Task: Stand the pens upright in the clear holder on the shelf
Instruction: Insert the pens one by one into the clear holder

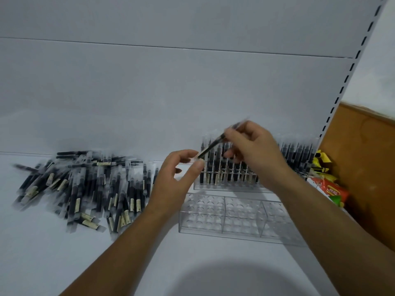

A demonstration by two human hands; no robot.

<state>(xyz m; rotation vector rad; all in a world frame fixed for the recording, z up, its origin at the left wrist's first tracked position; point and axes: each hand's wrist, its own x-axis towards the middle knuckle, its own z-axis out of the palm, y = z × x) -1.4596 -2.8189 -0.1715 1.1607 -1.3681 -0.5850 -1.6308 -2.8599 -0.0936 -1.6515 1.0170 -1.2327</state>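
White metal shelf (53, 253), head view, white back panel (149, 92) behind, slotted white upright (350, 71) at right. Loose pile of black pens with clear caps and cream labels (85, 184) lies flat on the shelf at left, blurred. Empty clear acrylic holder with round holes (222, 228) sits front centre-right, split into three sections. Just behind it, a second clear acrylic holder (213, 187), packed with upright black pens (235, 167) in rows; exact count not readable.

One black pen with clear cap (211, 146) is held in the air over the left end of the filled holder, tilted, low end to the left. Left hand (175, 178) pinches the low clear end between thumb and forefinger, other fingers loosely curled. Right hand (254, 150) pinches the upper part with curled fingertips; the top end sticks out past the fingers, blurred.

Brown cardboard box (367, 157) stands at far right, with red, green and yellow packets (329, 186) between it and the holders.
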